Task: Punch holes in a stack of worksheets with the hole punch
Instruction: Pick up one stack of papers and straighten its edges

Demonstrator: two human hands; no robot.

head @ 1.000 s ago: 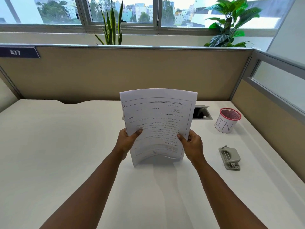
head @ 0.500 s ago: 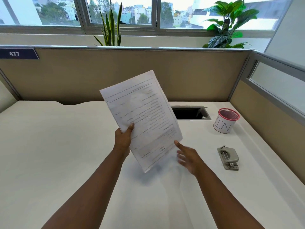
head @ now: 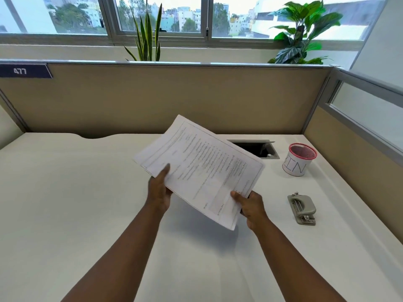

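Both hands hold the tilted worksheet stack (head: pixel 202 171) mid-frame, above the worktop (head: pixel 65 203).
Left hand (head: pixel 159 190) and right hand (head: pixel 250 203) each have a grip closed on its edges; hole punch (head: pixel 302 207) lies at right.

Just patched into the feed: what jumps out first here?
The stack of worksheets, held tilted above the desk by the left hand and right hand. To the right lie the grey hole punch, untouched, and a pink-rimmed mesh cup.
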